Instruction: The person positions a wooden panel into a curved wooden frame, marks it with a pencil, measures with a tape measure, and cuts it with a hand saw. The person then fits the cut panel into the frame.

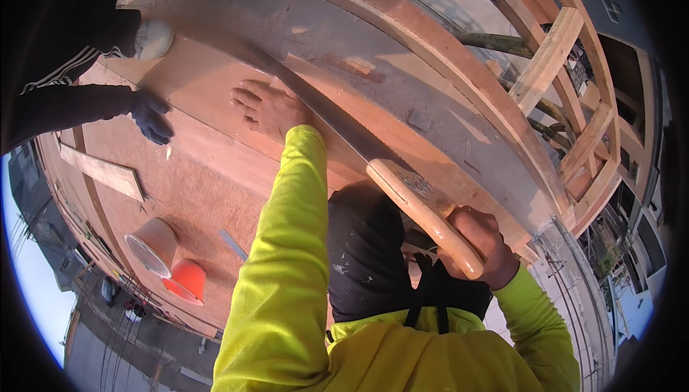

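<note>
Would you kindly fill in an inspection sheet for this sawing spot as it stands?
Surface: reddish plywood sheet over timber framing.
Job's things: hand saw with wooden handle, blade lying across the sheet.
Clutter: two buckets, one orange; a loose wood strip; a small flat metal piece.
Grippers: right hand grips the saw handle; left hand pressed flat on the sheet. Another person's gloved hand and shoe also rest on it.
Cables: nothing seen.
Surroundings: street and buildings far below.
</note>
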A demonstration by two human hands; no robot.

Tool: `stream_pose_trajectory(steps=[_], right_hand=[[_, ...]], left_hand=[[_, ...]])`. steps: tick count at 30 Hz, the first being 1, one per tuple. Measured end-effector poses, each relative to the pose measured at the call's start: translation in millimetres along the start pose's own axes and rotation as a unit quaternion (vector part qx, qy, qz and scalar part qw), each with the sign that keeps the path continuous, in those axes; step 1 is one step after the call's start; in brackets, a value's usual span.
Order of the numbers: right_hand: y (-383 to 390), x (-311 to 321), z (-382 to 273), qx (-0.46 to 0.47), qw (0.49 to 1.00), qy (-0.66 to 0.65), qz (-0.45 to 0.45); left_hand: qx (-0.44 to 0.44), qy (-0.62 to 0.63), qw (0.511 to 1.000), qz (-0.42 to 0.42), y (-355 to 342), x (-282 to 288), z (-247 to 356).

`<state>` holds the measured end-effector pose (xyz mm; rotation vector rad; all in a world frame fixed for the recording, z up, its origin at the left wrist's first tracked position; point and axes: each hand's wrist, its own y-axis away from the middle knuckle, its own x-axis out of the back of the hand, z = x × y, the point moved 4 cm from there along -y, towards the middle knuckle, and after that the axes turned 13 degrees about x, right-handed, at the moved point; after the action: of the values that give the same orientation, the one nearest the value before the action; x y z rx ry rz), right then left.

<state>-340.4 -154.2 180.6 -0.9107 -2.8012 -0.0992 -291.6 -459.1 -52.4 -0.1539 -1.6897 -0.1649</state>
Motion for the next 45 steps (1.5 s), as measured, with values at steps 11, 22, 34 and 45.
stream_pose_trajectory(steps=[11,22,34,45], right_hand=[[2.8,9.3,-25.3,-0.029,0.991,0.119,-0.054],[-12.9,2.4,-2.9,-0.022,0.998,0.047,-0.019],[-45.0,-14.4,26.1,-0.056,0.998,-0.03,-0.006],[-79.7,-43.4,59.4,0.002,0.999,0.0,0.046]], left_hand=[[-0.015,-0.003,1.0,0.017,4.6,-2.8,-6.4],[-0.022,-0.007,1.0,-0.005,-0.6,-5.9,-3.9],[-0.023,-0.04,0.999,-0.028,6.1,9.4,0.1],[-0.007,-0.02,1.0,0.014,-6.9,-0.8,3.7]])
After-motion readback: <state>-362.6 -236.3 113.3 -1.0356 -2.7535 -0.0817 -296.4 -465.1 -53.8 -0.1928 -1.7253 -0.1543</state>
